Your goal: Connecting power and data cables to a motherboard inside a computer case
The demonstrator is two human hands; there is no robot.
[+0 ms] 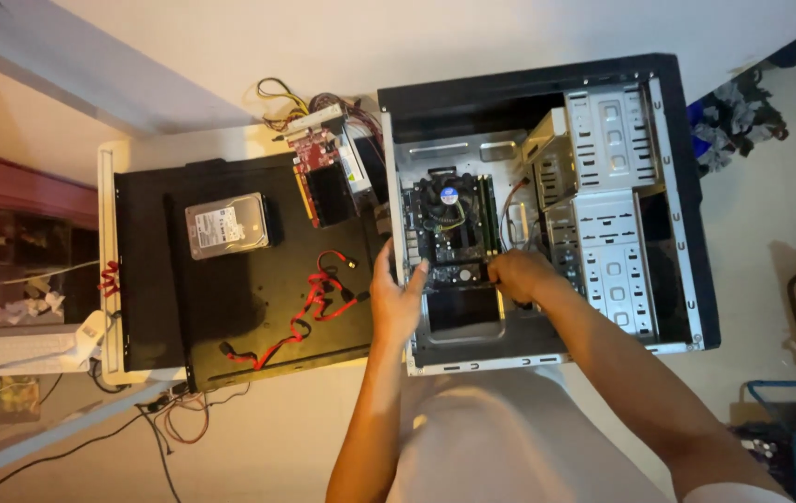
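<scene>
Two hands, left [396, 300] spread on one motherboard [446, 233], right [519, 275] curled inside one open computer case [547, 205].

Open PC case [547, 214] lying flat, motherboard [449, 224] w/ fan inside. Left hand [396, 300] on case's left edge, fingers [419, 270] touching board's lower left. Right hand [519, 276] inside at board's lower right. Hard drive [226, 224] and red cables [309, 303] on black side panel [230, 279] to the left.

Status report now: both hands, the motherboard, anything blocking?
Left hand on motherboard left edge, right hand at its lower right corner. Board inside open computer case. Grey cables beside right hand.
</scene>
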